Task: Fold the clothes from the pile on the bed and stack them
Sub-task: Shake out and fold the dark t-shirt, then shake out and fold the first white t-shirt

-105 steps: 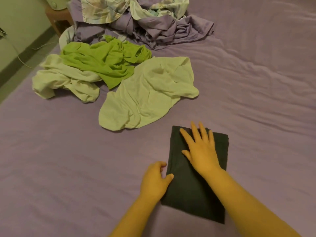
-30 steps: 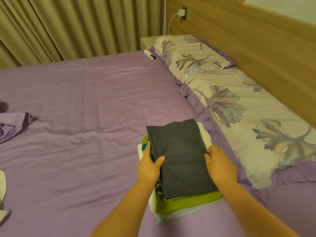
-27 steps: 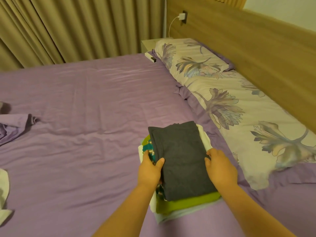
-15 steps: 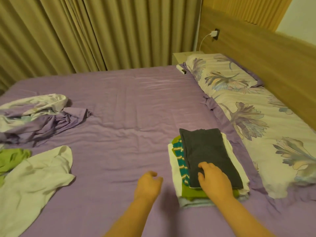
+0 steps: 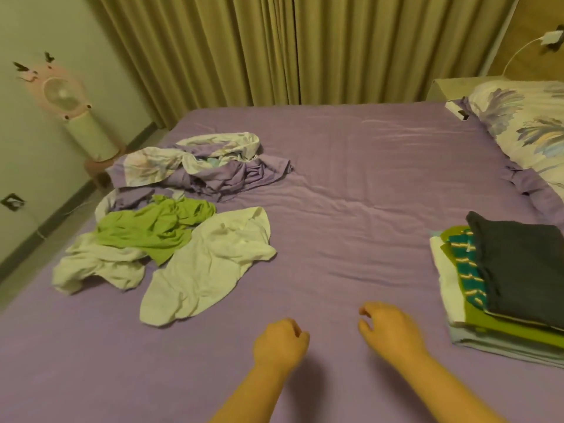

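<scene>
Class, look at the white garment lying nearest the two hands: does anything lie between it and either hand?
Nothing visible does. Only bare purple sheet separates the left hand and right hand from the white garment; both hands hold nothing.

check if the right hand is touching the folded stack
Apart. The head view shows bare purple sheet between the right hand and the folded stack.

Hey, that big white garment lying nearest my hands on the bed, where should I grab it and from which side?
Probably by the far upper edge of the white garment, where the neckline-like opening shows, one grip at each corner. Come in from its right, bare-sheet side: the green garment overlaps its left edge, and both the left hand and right hand are empty.
</scene>
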A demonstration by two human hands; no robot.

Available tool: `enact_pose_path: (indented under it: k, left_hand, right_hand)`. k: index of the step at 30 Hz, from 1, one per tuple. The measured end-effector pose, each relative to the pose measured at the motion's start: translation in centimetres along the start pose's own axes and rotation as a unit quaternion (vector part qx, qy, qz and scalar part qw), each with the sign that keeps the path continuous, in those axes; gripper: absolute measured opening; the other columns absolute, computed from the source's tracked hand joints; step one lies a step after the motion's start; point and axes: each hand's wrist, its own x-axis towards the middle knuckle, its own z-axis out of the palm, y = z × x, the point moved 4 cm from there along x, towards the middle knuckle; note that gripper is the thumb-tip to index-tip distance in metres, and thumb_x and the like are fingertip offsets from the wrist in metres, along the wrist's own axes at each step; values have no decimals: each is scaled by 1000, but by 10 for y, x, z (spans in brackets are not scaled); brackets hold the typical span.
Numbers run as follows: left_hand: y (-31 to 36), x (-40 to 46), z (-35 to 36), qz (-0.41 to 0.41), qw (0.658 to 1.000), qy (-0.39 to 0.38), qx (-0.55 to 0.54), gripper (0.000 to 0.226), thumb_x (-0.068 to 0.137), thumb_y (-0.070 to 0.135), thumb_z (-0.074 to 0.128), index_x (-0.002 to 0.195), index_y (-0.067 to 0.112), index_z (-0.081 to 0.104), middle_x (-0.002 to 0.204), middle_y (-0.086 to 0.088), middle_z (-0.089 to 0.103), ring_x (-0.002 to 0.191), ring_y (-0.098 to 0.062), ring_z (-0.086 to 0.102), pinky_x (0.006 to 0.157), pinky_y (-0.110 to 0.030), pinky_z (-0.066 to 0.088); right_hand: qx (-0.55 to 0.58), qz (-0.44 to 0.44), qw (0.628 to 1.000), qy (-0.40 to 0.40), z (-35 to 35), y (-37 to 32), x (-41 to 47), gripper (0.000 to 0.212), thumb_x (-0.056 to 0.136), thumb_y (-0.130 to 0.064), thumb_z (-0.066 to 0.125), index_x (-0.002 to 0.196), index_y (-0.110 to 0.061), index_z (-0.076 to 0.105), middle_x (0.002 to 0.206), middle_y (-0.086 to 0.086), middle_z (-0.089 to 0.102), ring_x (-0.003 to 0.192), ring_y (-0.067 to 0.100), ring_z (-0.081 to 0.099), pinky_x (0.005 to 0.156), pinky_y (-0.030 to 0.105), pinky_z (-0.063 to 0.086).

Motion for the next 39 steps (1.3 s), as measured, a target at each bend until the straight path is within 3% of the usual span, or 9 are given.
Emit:
enact_pose_path:
  k: [6, 11, 17, 27, 31, 33, 35, 37, 39]
  left_hand:
    - [-121, 4, -35, -8, 999, 1, 50, 26, 93, 42, 43, 102, 25, 59, 100, 5, 60, 100, -20, 61, 76, -26, 45]
    - [-213, 27, -68, -24, 998, 12, 58, 32, 94, 42, 41, 111, 22, 59, 115, 2, 61, 104, -20, 58, 79, -26, 43]
    - [-299, 66, -101, -24, 996, 43, 69, 32, 95, 39, 41, 114, 21, 59, 118, 2, 60, 106, -18, 57, 81, -28, 46]
    - [-360, 141, -100, 36, 991, 89, 96, 36, 94, 31, 45, 130, 23, 45, 133, 2, 40, 119, -18, 39, 83, -30, 42]
    - [-364, 153, -98, 48, 977, 180, 104, 25, 84, 24, 65, 108, 21, 61, 117, 2, 55, 105, -17, 52, 71, -27, 46]
    - [-367, 156, -97, 55, 980, 181, 63, 16, 94, 27, 51, 105, 21, 62, 115, 5, 56, 107, -14, 49, 79, -26, 43]
    - [-370, 157, -103, 50, 985, 162, -36, 21, 96, 33, 48, 96, 18, 63, 102, 5, 61, 97, -14, 52, 80, -28, 43]
    - [-365, 152, -121, 56, 974, 166, -143, 21, 93, 35, 55, 89, 16, 63, 89, 5, 64, 84, -15, 56, 75, -31, 46]
    - [-354, 145, -145, 65, 959, 162, -221, 19, 92, 34, 58, 87, 17, 60, 79, 9, 61, 75, -14, 55, 71, -31, 45]
  right_hand:
    - [-6, -36, 999, -28, 36, -106, 7, 35, 94, -41, 41, 127, -33, 49, 130, -11, 54, 119, 11, 50, 94, 23, 40]
    - [-18, -53, 997, -47, 61, -189, 29, 36, 93, -43, 41, 127, -34, 48, 130, -13, 53, 118, 9, 50, 92, 22, 40]
    - [-12, -57, 996, -62, 95, -274, 65, 36, 94, -42, 41, 127, -30, 49, 129, -10, 54, 116, 11, 51, 89, 23, 42]
    - [-8, -139, 987, -85, 166, -369, 119, 47, 94, -47, 42, 137, -27, 36, 135, -6, 40, 122, 16, 39, 92, 25, 40]
    - [14, -141, 987, -74, 191, -382, 137, 53, 93, -47, 47, 140, -28, 34, 136, -4, 37, 124, 17, 37, 92, 26, 40]
    - [22, -145, 988, -50, 197, -388, 141, 37, 95, -45, 44, 126, -26, 49, 123, -7, 46, 114, 15, 43, 82, 26, 43]
    - [55, -145, 987, -25, 192, -392, 142, 26, 97, -41, 43, 103, -22, 61, 104, -9, 53, 100, 12, 47, 71, 25, 41]
    - [155, -142, 978, -12, 178, -391, 141, 22, 96, -32, 50, 81, -17, 58, 84, -6, 53, 82, 13, 48, 64, 28, 37]
    - [260, -121, 958, -8, 154, -383, 139, 21, 94, -24, 54, 76, -14, 55, 75, -3, 55, 72, 16, 49, 64, 30, 38]
